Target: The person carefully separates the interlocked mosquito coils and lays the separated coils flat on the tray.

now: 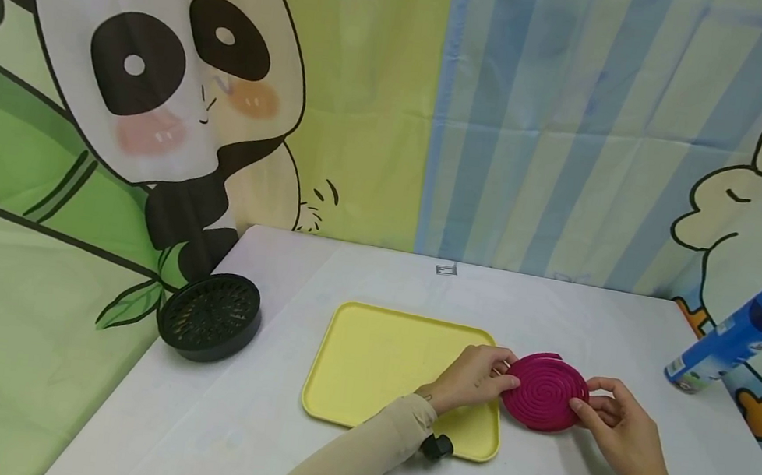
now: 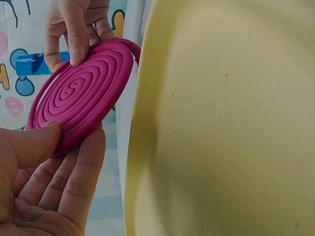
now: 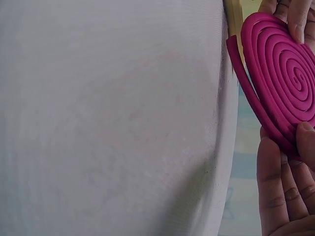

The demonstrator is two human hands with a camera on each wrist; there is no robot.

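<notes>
A magenta mosquito coil is held up between both hands, just past the right side of a yellow tray. My left hand pinches its left edge, thumb on the face and fingers behind. On the opposite edge my right hand pinches it the same way. The left wrist view shows the coil tilted, with the S-shaped centre facing up. In the right wrist view, one outer end of the coil stands slightly apart from the rest of the spiral.
Over at the table's left edge sits a round black mosquito coil holder with a slotted face. A blue spray can stands at the right edge. The white table meets a printed cloth backdrop. Small dark specks lie on the tray.
</notes>
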